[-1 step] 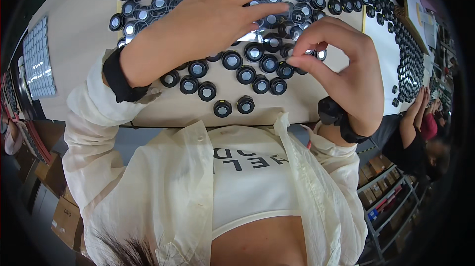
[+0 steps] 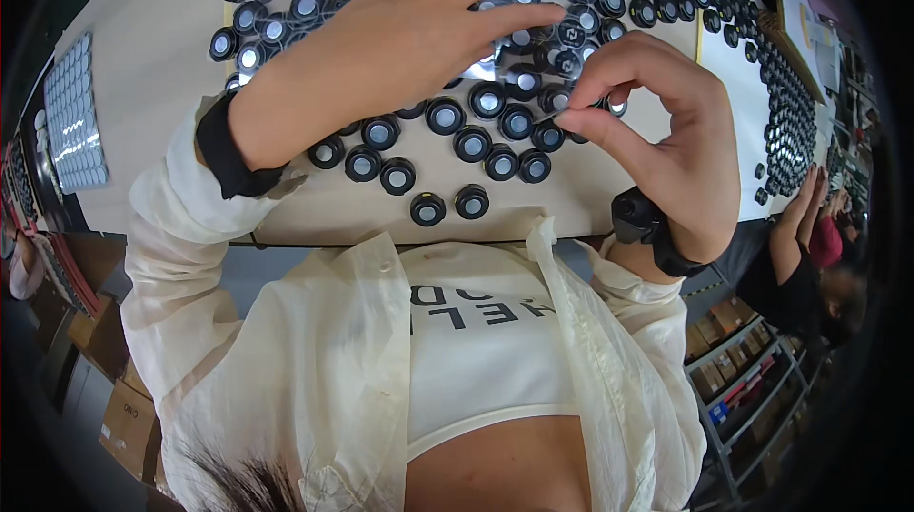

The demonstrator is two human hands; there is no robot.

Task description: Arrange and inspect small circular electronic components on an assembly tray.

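Note:
My left hand (image 2: pixel 438 31) lies with fingers stretched out over a clear plastic sheet (image 2: pixel 484 68) that bears round, dark-printed stickers (image 2: pixel 571 33). Beneath and around the sheet stand many small round black parts (image 2: pixel 473 143) with pale grey discs in their middles. To the right, my right hand (image 2: pixel 671 112) is closed in a pinch, thumb against forefinger, just above several of these parts. A thin, see-through piece of film (image 2: pixel 546 118) shows at its fingertips; its full outline is hard to make out.
A sheet of pale round stickers (image 2: pixel 74 112) lies at the table's left. More black parts (image 2: pixel 790 136) crowd the white surface on the right, where another person's hands (image 2: pixel 809 193) are. Cardboard boxes (image 2: pixel 130 428) stand below at left, a metal rack (image 2: pixel 752 398) at right.
The thin clear film at my right fingertips shows more plainly now. My left fingertips have shifted slightly to the right; the hands otherwise stay nearly in place.

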